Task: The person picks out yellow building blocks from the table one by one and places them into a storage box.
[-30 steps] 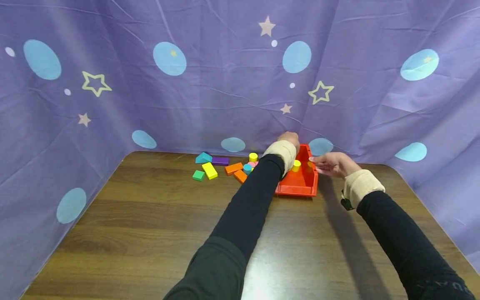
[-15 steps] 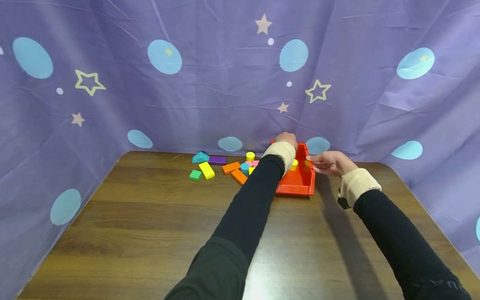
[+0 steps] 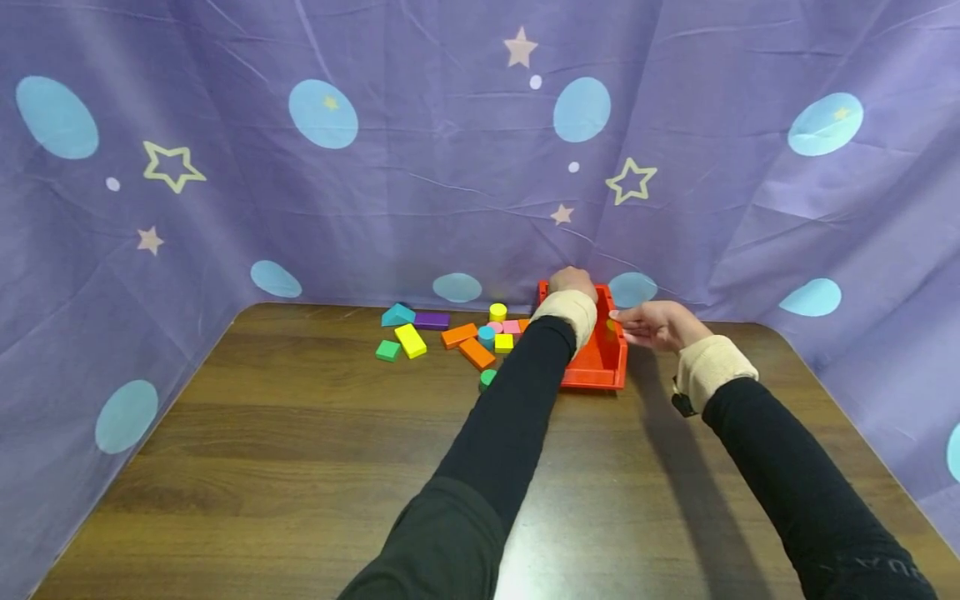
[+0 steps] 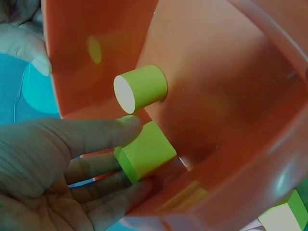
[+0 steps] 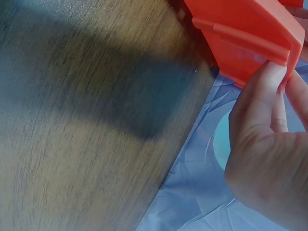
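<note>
A red plastic bin (image 3: 596, 379) stands at the back of the table. My left hand (image 3: 573, 281) reaches into it; in the left wrist view its thumb and fingers pinch a yellow block (image 4: 147, 153) low inside the bin. Just beyond the thumb, a yellow cylinder (image 4: 144, 86) rests in the bin; my left wrist hides it in the head view. With thumb and fingers on either side of the wall, my right hand (image 3: 660, 325) grips the bin's right rim. That hold shows close up in the right wrist view, where the right hand (image 5: 269, 139) pinches the red edge.
Several loose blocks lie left of the bin, among them a purple block (image 3: 432, 321), a blue triangle (image 3: 398, 315), an orange block (image 3: 476, 354) and a green cylinder (image 3: 487, 378). A purple curtain (image 3: 420, 200) hangs right behind the table (image 3: 300, 467).
My left hand and wrist have shifted slightly right within the bin, now covering the yellow cylinder in the head view. A green cylinder has come into sight beside the left sleeve. My right hand keeps its grip.
</note>
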`<state>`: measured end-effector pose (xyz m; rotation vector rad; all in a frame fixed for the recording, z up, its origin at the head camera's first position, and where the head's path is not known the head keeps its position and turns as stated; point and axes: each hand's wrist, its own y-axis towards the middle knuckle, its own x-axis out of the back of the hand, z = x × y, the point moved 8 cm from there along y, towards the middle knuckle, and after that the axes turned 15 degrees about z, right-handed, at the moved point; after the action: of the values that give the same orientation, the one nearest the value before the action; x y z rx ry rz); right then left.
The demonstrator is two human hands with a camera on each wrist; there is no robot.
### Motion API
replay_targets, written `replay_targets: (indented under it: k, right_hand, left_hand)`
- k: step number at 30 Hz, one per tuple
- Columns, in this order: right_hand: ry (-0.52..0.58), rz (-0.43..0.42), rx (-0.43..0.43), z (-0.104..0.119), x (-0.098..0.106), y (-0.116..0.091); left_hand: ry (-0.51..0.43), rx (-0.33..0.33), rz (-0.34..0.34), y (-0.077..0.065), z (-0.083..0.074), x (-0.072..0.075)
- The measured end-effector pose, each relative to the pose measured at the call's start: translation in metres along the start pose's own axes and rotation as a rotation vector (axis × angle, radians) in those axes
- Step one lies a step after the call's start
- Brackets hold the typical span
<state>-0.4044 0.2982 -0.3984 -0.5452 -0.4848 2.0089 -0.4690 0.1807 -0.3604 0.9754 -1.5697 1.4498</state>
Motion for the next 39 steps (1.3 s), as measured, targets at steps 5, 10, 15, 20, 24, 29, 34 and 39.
replay_targets:
  k: [5,10,15,20,24,29,34,39]
  right_hand:
    - [0.021,-0.005,-0.002,-0.001,0.0,0.0]
    - [0.002,-0.023,-0.016,-0.002,0.001,0.0]
    - [-0.003,-0.028,-0.017,-0.003,0.003,0.001]
    - [0.017,-0.021,-0.014,-0.003,0.004,0.004]
    - [0.023,-0.02,-0.014,-0.003,0.004,0.003]
    - [0.007,-0.026,-0.01,-0.001,0.005,0.003]
    - [-0.009,-0.022,-0.001,0.0,0.004,0.003]
    - [-0.006,-0.015,-0.003,-0.001,0.005,0.003]
  left_hand:
    - [0.035,0.008,-0.006,0.002,-0.002,-0.006]
    - [0.046,0.02,0.013,0.004,-0.002,-0.015]
    - [0.046,0.03,0.018,0.006,-0.002,-0.018]
    - [0.042,0.038,0.023,0.011,-0.002,-0.021]
    - [0.059,0.048,0.034,0.011,-0.004,-0.024]
    - [0.062,0.059,0.04,0.008,-0.004,-0.023]
    - [0.059,0.055,0.048,0.008,-0.003,-0.023]
    - [0.075,0.041,0.048,0.008,-0.005,-0.025]
